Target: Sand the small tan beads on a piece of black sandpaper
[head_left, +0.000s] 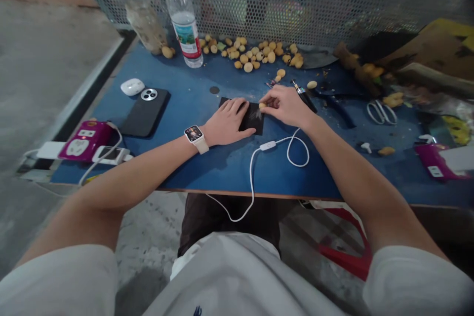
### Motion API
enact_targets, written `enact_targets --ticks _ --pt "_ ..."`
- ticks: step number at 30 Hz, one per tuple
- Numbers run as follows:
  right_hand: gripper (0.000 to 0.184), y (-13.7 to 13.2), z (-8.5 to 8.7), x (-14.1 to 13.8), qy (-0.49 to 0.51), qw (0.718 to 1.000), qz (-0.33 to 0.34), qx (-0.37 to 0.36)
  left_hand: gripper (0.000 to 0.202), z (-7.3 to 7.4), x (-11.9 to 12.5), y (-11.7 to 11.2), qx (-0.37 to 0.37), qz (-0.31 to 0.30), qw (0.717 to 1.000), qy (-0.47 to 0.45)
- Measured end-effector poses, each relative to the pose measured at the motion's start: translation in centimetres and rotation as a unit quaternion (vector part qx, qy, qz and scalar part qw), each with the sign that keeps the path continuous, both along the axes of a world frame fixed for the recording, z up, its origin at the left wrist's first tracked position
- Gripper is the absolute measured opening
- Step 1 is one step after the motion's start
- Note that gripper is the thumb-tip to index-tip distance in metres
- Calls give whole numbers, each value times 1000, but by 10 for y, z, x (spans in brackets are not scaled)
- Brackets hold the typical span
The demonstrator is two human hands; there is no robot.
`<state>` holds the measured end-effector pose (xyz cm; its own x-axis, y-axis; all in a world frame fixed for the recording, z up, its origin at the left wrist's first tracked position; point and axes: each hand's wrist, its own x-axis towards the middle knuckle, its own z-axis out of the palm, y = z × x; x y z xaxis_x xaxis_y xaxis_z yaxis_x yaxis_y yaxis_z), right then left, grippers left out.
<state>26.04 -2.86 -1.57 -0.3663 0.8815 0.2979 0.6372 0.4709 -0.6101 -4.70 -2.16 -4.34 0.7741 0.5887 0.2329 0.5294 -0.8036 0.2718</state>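
Getting pinched tight by the right hand (285, 106), a small tan bead (262, 105) is being held just over a black sandpaper sheet (255, 121), which is being pinned flat by the spread left hand (229, 121) right beside it.

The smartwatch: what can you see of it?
The smartwatch has a squarish, rounded case with a silvery rim, a lit screen showing a colourful image, and a cream strap that looks like rubber. It sits on the wrist of the left hand, screen facing up, and touches nothing else visible.
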Motion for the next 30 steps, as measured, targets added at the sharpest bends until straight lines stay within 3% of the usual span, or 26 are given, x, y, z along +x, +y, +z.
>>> enact_targets --ticks 4,9,13,18,23,27,30 --pt "26 -8 5 -1 -13 997 68 -37 104 2 0 0 -3 -3 1000 7" --pt "26 -8 5 -3 19 1000 -7 1 105 2 0 1 4 -3 1000 3" --pt "29 -6 4 0 14 998 49 -45 103 0 0 2 -1 -2 1000 -6" --pt "28 -9 3 1 25 1000 -7 -13 103 -1 -1 2 5 2 1000 -11" --pt "25 -10 4 -2 6 997 56 -49 101 0 -1 2 -4 -4 1000 -6" --pt "23 -3 2 0 7 1000 3 6 99 -1 -1 2 4 -5 1000 -12" --pt "21 -3 2 3 -6 999 35 -2 98 -3 -1 3 3 -6 1000 -15"
